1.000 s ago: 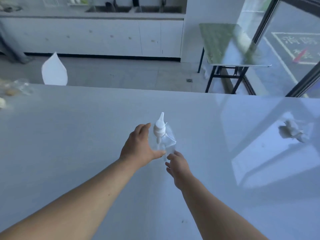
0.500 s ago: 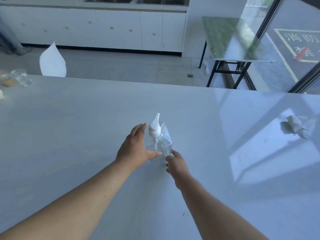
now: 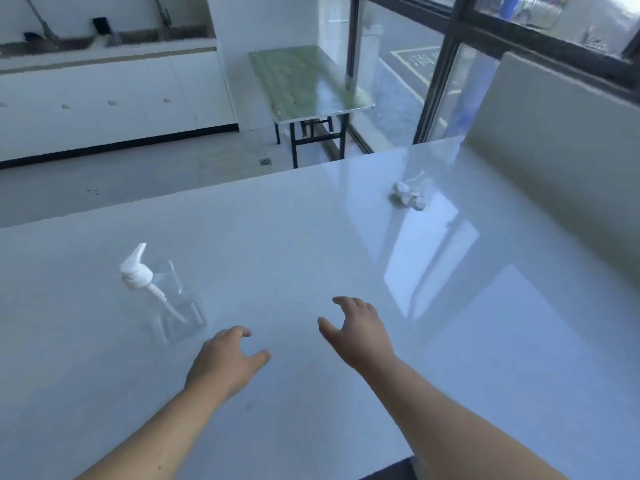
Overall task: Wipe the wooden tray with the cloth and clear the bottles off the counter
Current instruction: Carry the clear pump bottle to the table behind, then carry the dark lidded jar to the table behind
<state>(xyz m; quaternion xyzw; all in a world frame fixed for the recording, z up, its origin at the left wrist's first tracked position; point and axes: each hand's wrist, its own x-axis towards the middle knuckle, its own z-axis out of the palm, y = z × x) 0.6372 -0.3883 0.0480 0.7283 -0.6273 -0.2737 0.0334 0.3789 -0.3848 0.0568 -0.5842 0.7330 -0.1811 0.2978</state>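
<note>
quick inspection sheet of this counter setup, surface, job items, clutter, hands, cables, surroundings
surface: glossy white counter, bright window reflections on the right part.
job's things: clear pump bottle with white pump head, standing on the counter left of the hands, touched by neither; crumpled white cloth lying far right; wooden tray not in view.
clutter: nothing seen.
grippers: left hand open and empty above the counter; right hand open and empty, fingers spread.
cables: nothing seen.
surroundings: green-topped folding table beyond the counter, white cabinets along the back wall, large windows at right.
</note>
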